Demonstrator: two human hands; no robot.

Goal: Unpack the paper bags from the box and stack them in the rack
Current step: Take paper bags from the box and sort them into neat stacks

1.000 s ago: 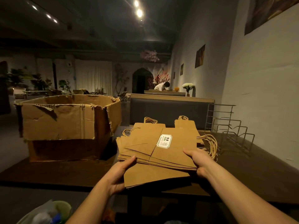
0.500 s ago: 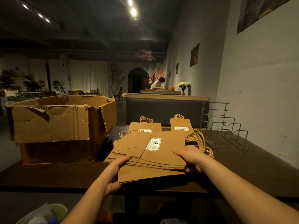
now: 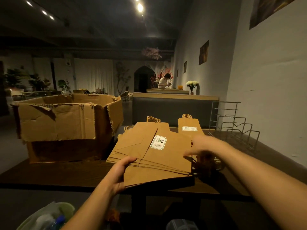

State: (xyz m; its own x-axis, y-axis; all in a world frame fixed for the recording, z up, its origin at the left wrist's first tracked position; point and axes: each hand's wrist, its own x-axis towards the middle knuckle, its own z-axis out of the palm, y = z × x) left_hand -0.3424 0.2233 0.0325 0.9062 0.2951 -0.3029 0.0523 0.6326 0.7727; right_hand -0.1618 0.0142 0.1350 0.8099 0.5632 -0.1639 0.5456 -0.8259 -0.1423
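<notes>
Brown kraft paper bags (image 3: 154, 151), flat-folded with crisp diagonal creases, lie fanned in a stack at the near edge of the dark wooden table (image 3: 69, 173); the top one bears a white label (image 3: 158, 142) with green print, tilted to one side; twisted paper-cord handles (image 3: 153, 119) poke out at the far end. The left hand (image 3: 119, 173) grips the stack's near left corner, thumb curled over the upper sheets and fingers hidden beneath. The right hand (image 3: 201, 147) hovers over the stack's right edge, badly smeared by motion; whether its fingers are spread or pinching anything I cannot tell. A second pile of bags (image 3: 189, 128) lies just behind on the right, its label facing up. To the left stands the corrugated cardboard box (image 3: 66, 123), torn and ragged along its rim, its front flap folded down. To the right, by the pale wall, sits the rack (image 3: 232, 128) of thin grey wire bent into stepped rectangular dividers, well apart from the stack.

Against half a second ago: the right hand has let go of the stack's near right corner and lifted across it; the left hand keeps its corner; the stack has stayed fanned on the table.
</notes>
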